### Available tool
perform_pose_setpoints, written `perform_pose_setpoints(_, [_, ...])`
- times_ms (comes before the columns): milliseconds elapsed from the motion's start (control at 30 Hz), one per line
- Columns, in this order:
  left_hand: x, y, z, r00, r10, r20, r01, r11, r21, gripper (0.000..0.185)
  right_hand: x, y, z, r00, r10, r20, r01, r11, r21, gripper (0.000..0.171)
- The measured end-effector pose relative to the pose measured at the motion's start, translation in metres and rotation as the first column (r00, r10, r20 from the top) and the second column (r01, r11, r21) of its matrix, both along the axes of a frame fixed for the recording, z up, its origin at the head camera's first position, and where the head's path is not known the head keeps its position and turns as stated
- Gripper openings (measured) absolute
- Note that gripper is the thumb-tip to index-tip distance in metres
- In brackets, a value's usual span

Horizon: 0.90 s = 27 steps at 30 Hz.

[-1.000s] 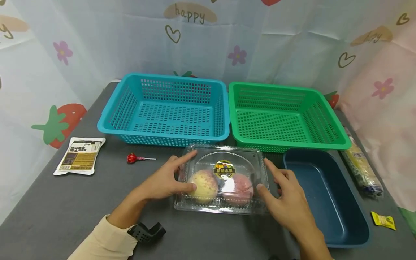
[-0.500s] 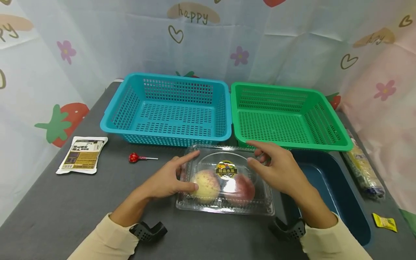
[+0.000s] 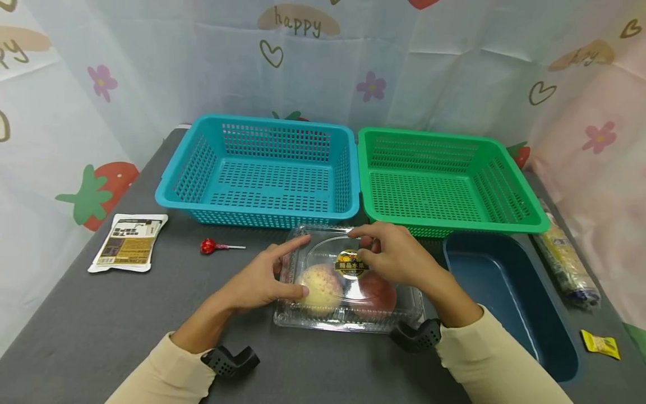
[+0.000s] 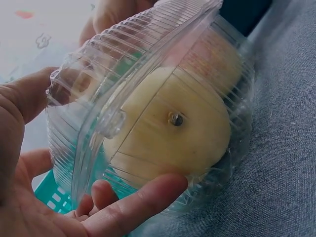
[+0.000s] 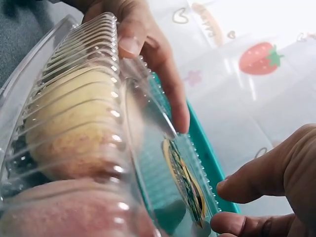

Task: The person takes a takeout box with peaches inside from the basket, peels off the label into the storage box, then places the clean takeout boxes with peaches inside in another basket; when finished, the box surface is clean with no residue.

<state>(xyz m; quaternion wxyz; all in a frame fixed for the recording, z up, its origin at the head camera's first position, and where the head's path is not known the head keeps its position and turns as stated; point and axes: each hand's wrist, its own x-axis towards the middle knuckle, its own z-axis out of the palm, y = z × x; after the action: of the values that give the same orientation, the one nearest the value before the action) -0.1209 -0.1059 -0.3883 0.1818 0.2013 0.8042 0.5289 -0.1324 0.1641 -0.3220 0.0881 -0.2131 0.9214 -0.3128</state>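
**Both hands on clear fruit box**

Left hand (image 3: 257, 280) is gripping the left end of the clear clamshell box (image 3: 348, 280), thumb along the side, index finger on the lid edge; right hand (image 3: 393, 258) is hovering over the lid by the round label (image 3: 350, 264), fingers curled, contact hard to tell; box is sitting on the grey table (image 3: 101, 325), just in front of the blue basket (image 3: 262, 168) and green basket (image 3: 444, 179); two peaches (image 3: 318, 283) inside, the right one partly hiding under the hand; dark blue tub (image 3: 510, 297) lying right of the box; lollipop (image 3: 214, 246) and packet (image 3: 128, 242) lying to the left; wrapped roll (image 3: 565, 261) cut off by the tub rim.
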Motion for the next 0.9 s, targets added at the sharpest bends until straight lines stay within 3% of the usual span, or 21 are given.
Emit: perform_pose_setpoints(900, [-0.0052,0.0090,-0.0011,1.000,-0.009,-0.003,0.009,1.000,-0.005,0.085,-0.0021,0.0005,-0.0067,0.995,-0.100,0.016,0.099,0.994,0.043,0.029])
